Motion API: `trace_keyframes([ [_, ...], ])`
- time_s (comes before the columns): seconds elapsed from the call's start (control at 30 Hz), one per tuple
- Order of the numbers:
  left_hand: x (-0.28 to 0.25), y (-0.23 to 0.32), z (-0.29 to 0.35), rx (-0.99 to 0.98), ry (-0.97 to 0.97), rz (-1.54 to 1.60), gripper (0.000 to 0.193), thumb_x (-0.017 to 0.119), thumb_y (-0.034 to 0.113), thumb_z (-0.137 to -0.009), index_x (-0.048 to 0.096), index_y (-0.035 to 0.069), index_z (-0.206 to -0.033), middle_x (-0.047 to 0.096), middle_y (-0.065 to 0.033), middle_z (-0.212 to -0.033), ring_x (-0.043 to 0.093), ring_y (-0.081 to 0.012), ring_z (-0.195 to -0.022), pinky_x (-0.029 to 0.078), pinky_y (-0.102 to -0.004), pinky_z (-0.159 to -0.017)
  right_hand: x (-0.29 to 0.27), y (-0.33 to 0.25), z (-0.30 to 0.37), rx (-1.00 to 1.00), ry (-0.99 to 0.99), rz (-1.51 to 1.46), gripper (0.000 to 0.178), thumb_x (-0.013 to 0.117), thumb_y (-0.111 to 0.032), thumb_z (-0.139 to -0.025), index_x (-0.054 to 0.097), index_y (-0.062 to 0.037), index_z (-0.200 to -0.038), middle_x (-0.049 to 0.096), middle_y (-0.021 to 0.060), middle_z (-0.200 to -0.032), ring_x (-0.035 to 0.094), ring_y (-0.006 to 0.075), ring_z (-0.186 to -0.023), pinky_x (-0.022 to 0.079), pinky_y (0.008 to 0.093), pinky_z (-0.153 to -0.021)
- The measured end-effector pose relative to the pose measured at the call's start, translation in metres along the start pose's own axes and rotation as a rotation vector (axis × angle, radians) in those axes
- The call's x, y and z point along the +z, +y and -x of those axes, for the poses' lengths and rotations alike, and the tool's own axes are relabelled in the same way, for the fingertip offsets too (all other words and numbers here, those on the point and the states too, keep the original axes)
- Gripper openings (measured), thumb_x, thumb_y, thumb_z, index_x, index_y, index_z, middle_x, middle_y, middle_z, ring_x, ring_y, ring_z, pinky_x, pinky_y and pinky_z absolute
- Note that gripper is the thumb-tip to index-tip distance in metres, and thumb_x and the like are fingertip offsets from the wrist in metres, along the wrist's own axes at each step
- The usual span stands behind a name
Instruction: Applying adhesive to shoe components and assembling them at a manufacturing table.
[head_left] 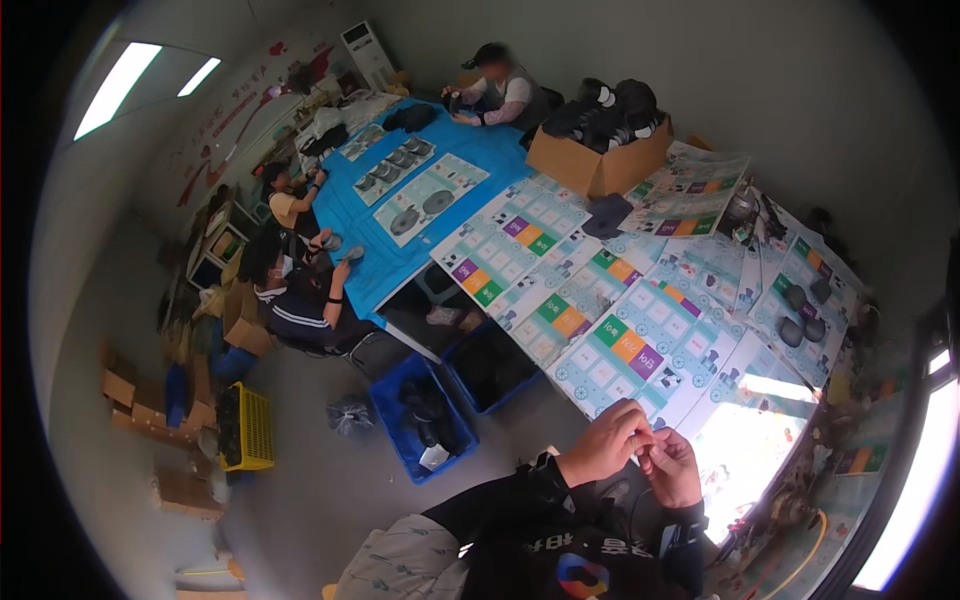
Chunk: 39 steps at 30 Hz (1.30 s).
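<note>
At the near edge of the table, my left hand (606, 442) and my right hand (673, 468) meet with fingertips pinched together. Whatever lies between the fingers is too small to make out. Beneath and beyond them spread printed sheets (600, 372) with green, orange and purple blocks. Several dark rounded pieces (800, 318) rest on a sheet to the right of my hands.
A cardboard box (570, 165) heaped with dark items stands at the table's far side. Blue crates (465, 455) sit on the floor at left, near a yellow basket (257, 428). Several people work around the blue-covered table part (360, 285).
</note>
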<state>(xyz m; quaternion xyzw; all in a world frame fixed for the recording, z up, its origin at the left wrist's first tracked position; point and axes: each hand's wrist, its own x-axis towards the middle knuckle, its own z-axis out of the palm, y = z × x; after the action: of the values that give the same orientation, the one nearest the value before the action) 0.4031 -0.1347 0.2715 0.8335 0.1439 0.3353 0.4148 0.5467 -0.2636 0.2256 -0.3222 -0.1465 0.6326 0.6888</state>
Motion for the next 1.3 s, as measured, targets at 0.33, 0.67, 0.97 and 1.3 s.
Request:
trace_keyframes([
  [0.33, -0.023, -0.052, 0.032, -0.245, 0.077, 0.142, 0.012, 0.055, 0.007, -0.106, 0.052, 0.003, -0.095, 0.056, -0.0096, -0.088, 0.058, -0.0210, -0.084, 0.047, -0.0327, -0.081, 0.014, -0.021, -0.010, 0.119, -0.089, 0.435, 0.021, 0.066, -0.003, -0.101, 0.065, 0.0022, -0.121, 0.074, 0.0110, -0.100, 0.068, 0.0141, -0.083, 0.055, 0.0281, -0.074],
  [0.67, -0.133, -0.197, 0.181, -1.011, 0.265, -0.057, 0.052, 0.052, 0.039, -0.110, 0.048, 0.005, -0.071, 0.043, -0.0016, -0.058, 0.042, -0.0144, -0.057, 0.036, -0.0318, -0.062, -0.202, -0.136, 0.044, -0.304, 1.071, 0.750, 0.022, 0.065, -0.014, -0.096, 0.069, 0.0062, -0.103, 0.076, 0.0169, -0.091, 0.076, 0.0212, -0.082, 0.061, 0.0340, -0.072],
  [0.97, -0.141, -0.209, 0.348, -1.211, -0.210, -0.399, 0.061, 0.080, 0.047, -0.089, 0.065, 0.008, -0.133, 0.072, -0.0104, -0.118, 0.069, -0.0268, -0.101, 0.055, -0.0395, -0.086, -0.459, -0.186, 0.086, 0.223, 1.828, 1.378, 0.021, 0.057, -0.013, -0.097, 0.071, -0.0008, -0.106, 0.073, 0.0242, -0.115, 0.073, 0.0366, -0.106, 0.060, 0.0465, -0.089],
  [1.3, -0.084, -0.182, 0.330, -1.404, -0.142, -0.296, 0.042, 0.076, 0.040, -0.093, 0.065, 0.009, -0.119, 0.068, -0.0080, -0.103, 0.067, -0.0230, -0.089, 0.054, -0.0345, -0.078, -0.538, -0.160, 0.089, 0.472, 1.803, 1.541, 0.022, 0.063, -0.014, -0.093, 0.079, -0.0076, -0.106, 0.076, 0.0181, -0.111, 0.075, 0.0327, -0.103, 0.061, 0.0412, -0.084],
])
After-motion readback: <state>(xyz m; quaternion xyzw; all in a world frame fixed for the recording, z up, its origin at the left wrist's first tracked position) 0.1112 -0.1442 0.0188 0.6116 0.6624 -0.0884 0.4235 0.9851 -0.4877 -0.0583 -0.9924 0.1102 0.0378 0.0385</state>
